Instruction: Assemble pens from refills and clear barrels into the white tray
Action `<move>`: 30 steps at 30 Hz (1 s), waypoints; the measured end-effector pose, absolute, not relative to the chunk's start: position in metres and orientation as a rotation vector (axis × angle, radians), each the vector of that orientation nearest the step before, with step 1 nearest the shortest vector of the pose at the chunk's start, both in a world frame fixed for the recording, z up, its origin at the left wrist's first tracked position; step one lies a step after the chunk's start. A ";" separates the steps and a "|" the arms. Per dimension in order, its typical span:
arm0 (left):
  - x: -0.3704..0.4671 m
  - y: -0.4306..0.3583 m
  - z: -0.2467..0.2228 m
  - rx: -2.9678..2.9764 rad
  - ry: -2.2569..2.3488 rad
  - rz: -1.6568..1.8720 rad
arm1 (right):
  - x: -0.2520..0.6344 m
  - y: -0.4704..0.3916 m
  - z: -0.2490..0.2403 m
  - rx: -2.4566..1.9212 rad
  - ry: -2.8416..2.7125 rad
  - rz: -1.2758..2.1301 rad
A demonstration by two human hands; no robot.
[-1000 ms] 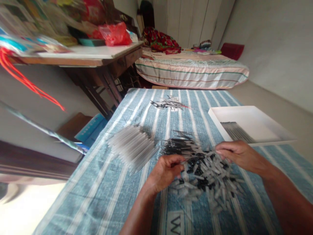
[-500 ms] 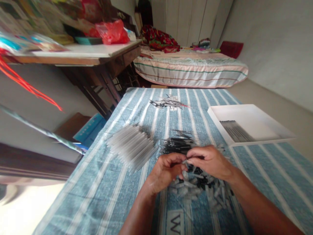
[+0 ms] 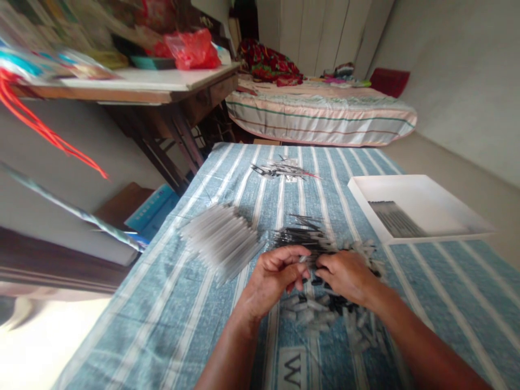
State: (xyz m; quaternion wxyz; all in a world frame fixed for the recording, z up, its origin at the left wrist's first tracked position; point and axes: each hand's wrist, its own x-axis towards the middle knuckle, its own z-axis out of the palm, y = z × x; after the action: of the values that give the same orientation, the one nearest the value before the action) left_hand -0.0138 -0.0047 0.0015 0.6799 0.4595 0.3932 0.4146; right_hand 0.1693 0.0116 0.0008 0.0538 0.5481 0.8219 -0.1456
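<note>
My left hand (image 3: pixel 280 273) is closed in a pinch, with a small pale piece (image 3: pixel 303 260) just showing at its fingertips. To its right, my right hand (image 3: pixel 345 275) reaches down among small black pieces, its fingers bent together; whatever they grip is hidden. Beyond both hands lies a heap of thin black rods that look like pen refills (image 3: pixel 298 236). Short translucent grey pieces like pen caps (image 3: pixel 312 314) are scattered below the hands, mixed with small black parts. A stack of long translucent pen barrels (image 3: pixel 221 238) lies to the left.
A white box tray (image 3: pixel 439 203) at the right holds a row of grey-and-black pens (image 3: pixel 396 219). Several thin items (image 3: pixel 282 169) lie at the far end of the striped tablecloth (image 3: pixel 162 303). A side desk (image 3: pixel 154 89) with bags stands at left; a bed (image 3: pixel 320 114) is behind.
My hands have come apart: the right has moved slightly right and down to the small black pieces, while the left stays nearly in place with its pinch. The view has shifted slightly.
</note>
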 end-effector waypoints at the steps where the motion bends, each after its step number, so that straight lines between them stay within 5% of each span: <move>1: -0.014 -0.004 0.001 1.034 0.891 0.925 | 0.166 0.011 0.000 1.662 2.481 -0.404; 14: -0.011 -0.004 0.003 1.041 0.940 0.899 | 0.161 0.017 -0.009 1.776 2.508 -0.454; 25: -0.010 -0.003 -0.002 1.053 0.935 0.875 | 0.183 0.010 -0.015 2.034 2.616 -1.880; 30: -0.010 -0.003 -0.005 1.093 0.933 0.826 | 0.184 0.008 -0.014 2.032 2.526 -2.207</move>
State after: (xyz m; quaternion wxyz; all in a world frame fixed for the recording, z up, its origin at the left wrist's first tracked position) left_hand -0.0104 -0.0026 -0.0046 0.6759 0.4859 0.4151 0.3671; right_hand 0.1839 0.0076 -0.0138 -0.3801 0.4792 0.5958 -0.5205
